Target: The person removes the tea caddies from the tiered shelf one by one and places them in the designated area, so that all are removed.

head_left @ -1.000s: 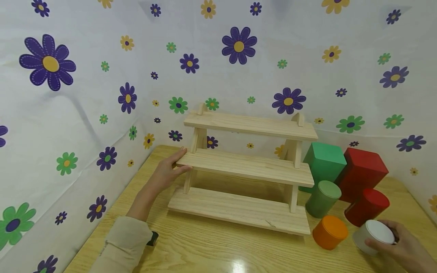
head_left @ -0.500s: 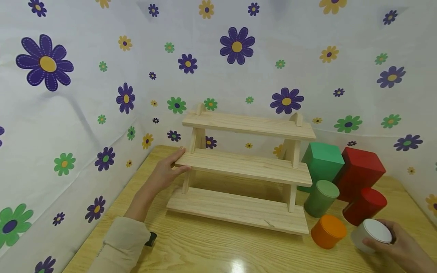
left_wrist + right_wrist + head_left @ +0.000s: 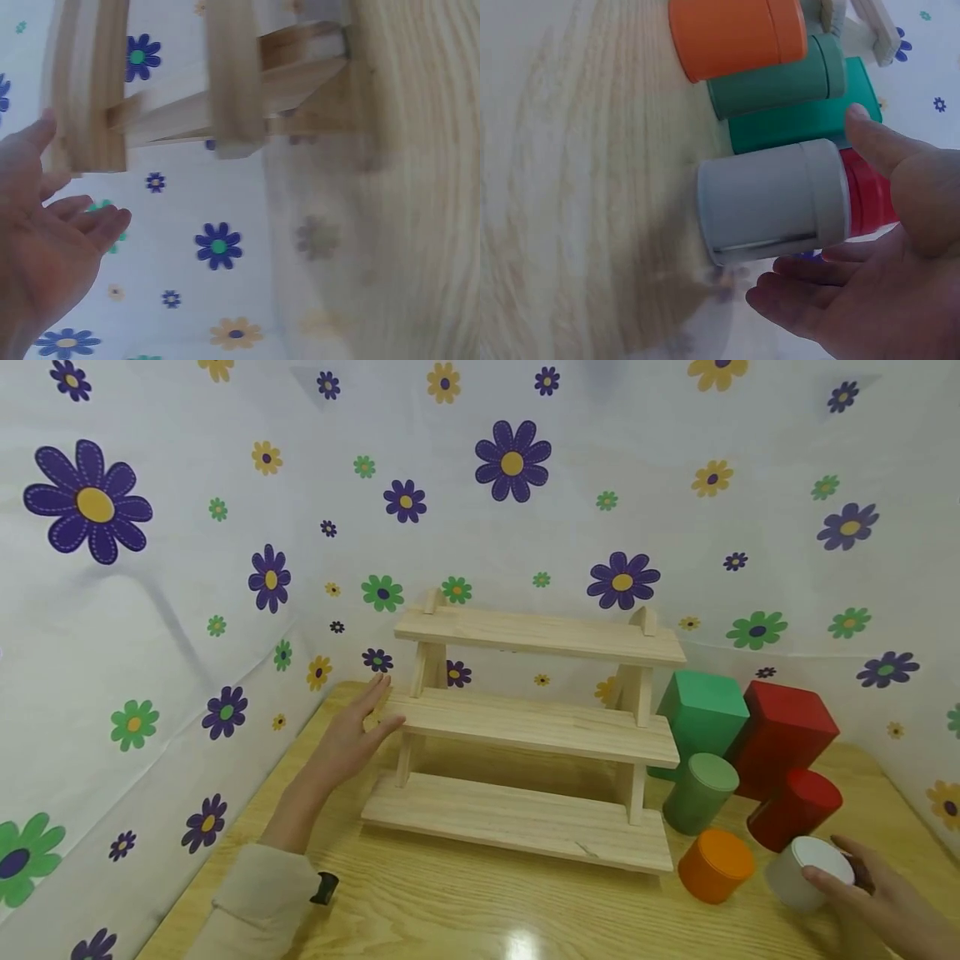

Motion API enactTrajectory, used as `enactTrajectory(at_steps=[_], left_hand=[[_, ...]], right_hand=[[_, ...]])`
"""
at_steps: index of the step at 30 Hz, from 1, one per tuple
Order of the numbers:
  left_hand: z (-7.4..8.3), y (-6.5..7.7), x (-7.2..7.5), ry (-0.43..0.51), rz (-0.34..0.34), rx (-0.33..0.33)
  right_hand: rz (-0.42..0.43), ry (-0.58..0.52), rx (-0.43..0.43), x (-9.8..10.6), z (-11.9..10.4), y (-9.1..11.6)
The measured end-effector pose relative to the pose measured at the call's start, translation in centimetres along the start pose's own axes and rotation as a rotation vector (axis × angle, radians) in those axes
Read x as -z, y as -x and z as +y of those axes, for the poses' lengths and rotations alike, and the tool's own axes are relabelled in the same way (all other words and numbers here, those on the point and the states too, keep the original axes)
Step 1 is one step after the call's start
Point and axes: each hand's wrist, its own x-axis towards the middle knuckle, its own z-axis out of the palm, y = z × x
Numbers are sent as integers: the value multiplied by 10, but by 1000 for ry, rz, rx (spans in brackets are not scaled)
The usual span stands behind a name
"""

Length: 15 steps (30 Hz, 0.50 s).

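A three-tier wooden display shelf (image 3: 525,722) stands on the table. At the left end of its middle tier is my left hand (image 3: 347,739), fingers spread; the left wrist view shows this hand (image 3: 49,232) beside the shelf end, holding nothing. At the front right, a white canister (image 3: 802,877) stands upright with my right hand (image 3: 873,885) around its right side. In the right wrist view, thumb and fingers of the hand (image 3: 885,255) lie extended on either side of the canister (image 3: 765,202), with a gap visible by the fingers.
Right of the shelf stand an orange canister (image 3: 716,866), a light green canister (image 3: 701,793), a red canister (image 3: 795,810), a green box (image 3: 705,714) and a red box (image 3: 783,735). A flower-print cloth (image 3: 480,543) encloses the wooden table (image 3: 450,902).
My left hand has let go of the middle tier and shifted slightly left. My right hand has loosened around the white canister, which stays in place. The head view has turned slightly right.
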Motion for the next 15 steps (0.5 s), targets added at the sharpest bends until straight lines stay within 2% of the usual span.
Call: enactTrajectory(at_steps=[3,5,7,13,15], left_hand=[[7,4,11,-6,21,-20],[13,7,19,-39,28,-39],[19,11,27,-93,32,-54],[37,20,50,-321,38,-100],[42,21,56,-376,45,-131]], right_hand=[[23,16,52,7,-1,8],[81,36,102,11,-2,12],[179,83,163,13,-2,15],[545,278,393,14,-5,17],[606,322,426,15,-6,16]])
